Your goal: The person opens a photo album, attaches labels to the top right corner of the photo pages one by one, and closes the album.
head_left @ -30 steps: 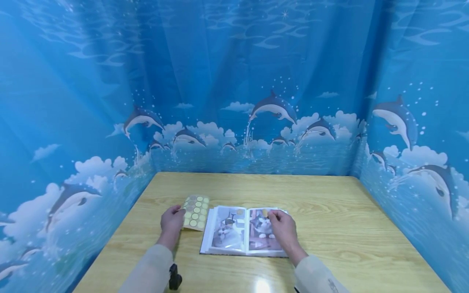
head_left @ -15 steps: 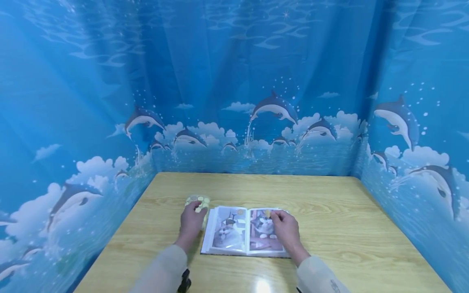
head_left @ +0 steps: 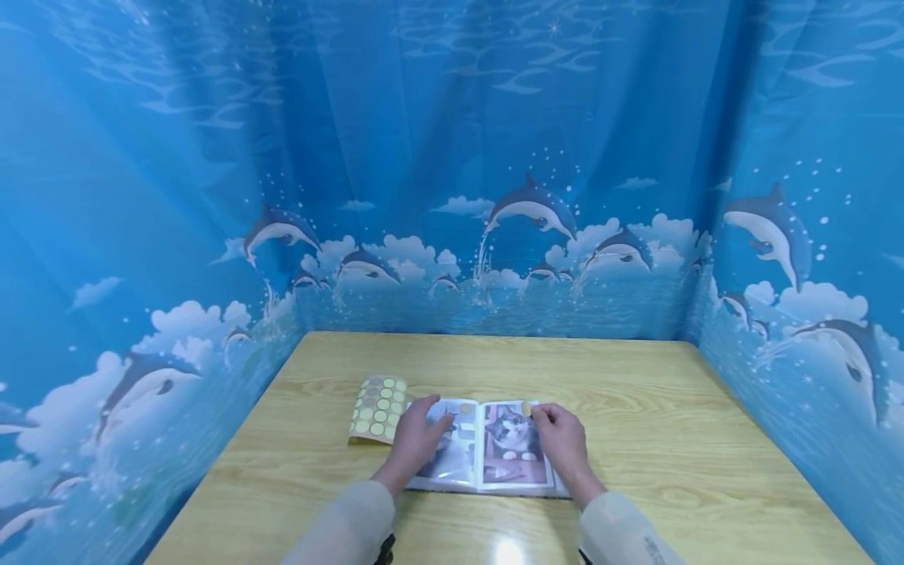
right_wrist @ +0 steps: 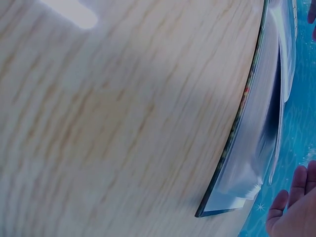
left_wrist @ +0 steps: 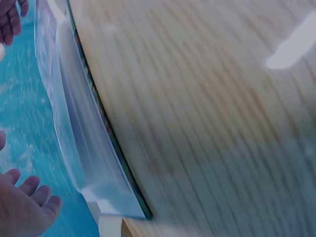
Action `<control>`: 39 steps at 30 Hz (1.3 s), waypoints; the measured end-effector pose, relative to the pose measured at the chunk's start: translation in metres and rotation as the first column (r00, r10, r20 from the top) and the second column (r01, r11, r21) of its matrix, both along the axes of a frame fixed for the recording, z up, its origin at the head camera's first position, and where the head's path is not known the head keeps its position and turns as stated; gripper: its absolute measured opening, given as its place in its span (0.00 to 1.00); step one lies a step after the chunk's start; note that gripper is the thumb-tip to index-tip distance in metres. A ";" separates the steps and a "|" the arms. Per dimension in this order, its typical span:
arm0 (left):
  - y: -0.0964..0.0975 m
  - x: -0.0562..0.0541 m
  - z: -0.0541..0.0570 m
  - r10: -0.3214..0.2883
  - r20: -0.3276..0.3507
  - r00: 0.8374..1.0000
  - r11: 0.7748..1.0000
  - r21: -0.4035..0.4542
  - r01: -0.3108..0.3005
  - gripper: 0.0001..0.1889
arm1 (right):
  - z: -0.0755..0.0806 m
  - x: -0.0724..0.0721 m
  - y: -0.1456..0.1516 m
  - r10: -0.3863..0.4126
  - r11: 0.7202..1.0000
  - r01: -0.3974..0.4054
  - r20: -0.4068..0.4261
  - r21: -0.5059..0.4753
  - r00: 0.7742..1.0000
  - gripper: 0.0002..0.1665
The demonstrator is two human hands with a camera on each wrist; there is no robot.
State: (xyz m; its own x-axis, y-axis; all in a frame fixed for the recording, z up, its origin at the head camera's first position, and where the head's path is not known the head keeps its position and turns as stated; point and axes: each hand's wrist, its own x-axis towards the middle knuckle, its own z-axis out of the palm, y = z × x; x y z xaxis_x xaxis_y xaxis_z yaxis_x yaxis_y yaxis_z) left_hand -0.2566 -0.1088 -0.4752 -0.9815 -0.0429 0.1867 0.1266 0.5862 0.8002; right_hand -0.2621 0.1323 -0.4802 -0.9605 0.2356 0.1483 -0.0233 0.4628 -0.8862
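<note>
A: State of the left hand (head_left: 415,435)?
B: Fingers and thumb apart, nothing held. It is over the left page of the photo album (head_left: 508,486), below and left of the frame's centre. Contact with the page cannot be determined. The left wrist view, at its lower left, also shows the fingers spread.

A: And the right hand (head_left: 563,441)?
B: Thumb and forefinger together, pinching a small round sticker (head_left: 526,408) at the tips. The hand is right of the frame's lower centre, at the right page's edge. In the right wrist view the fingers appear at lower right; the sticker cannot be made out there.

A: Position of that sticker?
B: Immediately left of the right fingertips, at the upper right corner of the cat photo (head_left: 512,447). Whether it touches the page I cannot tell.

A: Other items?
B: A second round sticker (head_left: 465,409) on the left page, upper right. The sticker sheet (head_left: 380,406) is on the table (head_left: 650,439), just left of the left hand, its lower edge curled.
</note>
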 end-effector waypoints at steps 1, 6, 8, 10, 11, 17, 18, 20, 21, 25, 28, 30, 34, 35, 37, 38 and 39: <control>0.003 0.001 -0.001 -0.015 0.007 1.000 1.000 -0.025 0.015 0.28 | 0.000 -0.001 0.000 0.000 1.000 0.000 -0.001 0.000 1.000 0.13; 0.018 0.006 -0.003 -0.139 -0.003 0.990 0.978 -0.160 0.136 0.29 | 0.000 -0.003 0.003 -0.010 1.000 0.010 -0.015 0.008 1.000 0.13; 0.024 0.009 -0.004 -0.183 -0.012 0.983 0.960 -0.218 0.176 0.28 | 0.001 -0.004 0.004 -0.015 1.000 0.015 -0.026 0.020 1.000 0.14; 0.030 0.012 -0.004 -0.208 -0.017 0.978 0.941 -0.276 0.196 0.28 | 0.002 -0.006 0.006 -0.017 0.999 0.018 -0.031 0.031 0.999 0.14; 0.032 0.013 -0.004 -0.215 -0.017 0.977 0.931 -0.306 0.199 0.28 | 0.002 -0.007 0.007 -0.016 0.999 0.017 -0.030 0.032 0.999 0.14; 0.047 0.018 -0.009 -0.223 0.016 0.975 0.876 -0.435 0.208 0.29 | 0.004 -0.012 0.015 -0.020 0.999 0.021 -0.027 0.049 0.999 0.14; 0.048 0.019 -0.011 -0.226 0.022 0.974 0.868 -0.448 0.212 0.30 | 0.004 -0.013 0.017 -0.020 0.998 0.022 -0.027 0.053 0.999 0.14; 0.051 0.019 -0.014 -0.235 0.032 0.972 0.842 -0.492 0.220 0.31 | 0.003 -0.015 0.019 -0.021 0.998 0.023 -0.032 0.059 0.999 0.14; 0.052 0.020 -0.015 -0.238 0.035 0.971 0.831 -0.511 0.222 0.31 | 0.002 -0.016 0.020 -0.021 0.998 0.023 -0.032 0.059 0.999 0.14; 0.056 0.021 -0.021 -0.248 0.051 0.967 0.800 -0.553 0.234 0.33 | -0.001 -0.021 0.022 -0.022 0.997 0.023 -0.020 0.070 1.000 0.14; 0.059 0.023 -0.023 -0.267 0.052 0.962 0.786 -0.565 0.249 0.32 | -0.003 -0.024 0.024 -0.017 0.997 0.018 -0.002 0.077 1.000 0.14; 0.060 0.025 -0.023 -0.282 0.049 0.958 0.770 -0.584 0.257 0.31 | -0.004 -0.025 0.025 -0.013 0.996 0.013 0.002 0.089 1.000 0.15; 0.061 0.028 -0.023 -0.290 0.052 0.956 0.751 -0.607 0.261 0.30 | -0.005 -0.029 0.027 -0.004 0.991 0.004 -0.004 0.134 1.000 0.15; 0.062 0.028 -0.023 -0.287 0.056 0.956 0.749 -0.609 0.260 0.30 | -0.006 -0.030 0.028 0.000 0.990 0.001 -0.002 0.142 1.000 0.15; 0.062 0.028 -0.023 -0.279 0.066 0.958 0.748 -0.610 0.260 0.31 | -0.007 -0.032 0.030 0.007 0.986 -0.009 0.011 0.164 1.000 0.15; 0.063 0.029 -0.023 -0.276 0.073 0.958 0.750 -0.607 0.262 0.31 | -0.007 -0.032 0.031 0.012 0.984 -0.015 0.016 0.179 1.000 0.15; 0.063 0.028 -0.023 -0.273 0.079 0.959 0.750 -0.607 0.264 0.31 | -0.007 -0.033 0.032 0.017 0.981 -0.022 0.024 0.193 1.000 0.15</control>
State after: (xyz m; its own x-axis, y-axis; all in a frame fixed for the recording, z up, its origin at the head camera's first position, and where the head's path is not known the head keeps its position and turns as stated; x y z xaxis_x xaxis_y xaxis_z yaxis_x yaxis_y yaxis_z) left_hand -0.2281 -0.0459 -0.4982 -0.9323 0.3485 0.0963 0.3613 0.8871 0.2872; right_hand -0.2950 0.1647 -0.4872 -0.9681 0.1860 0.1677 -0.0152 0.6247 -0.7807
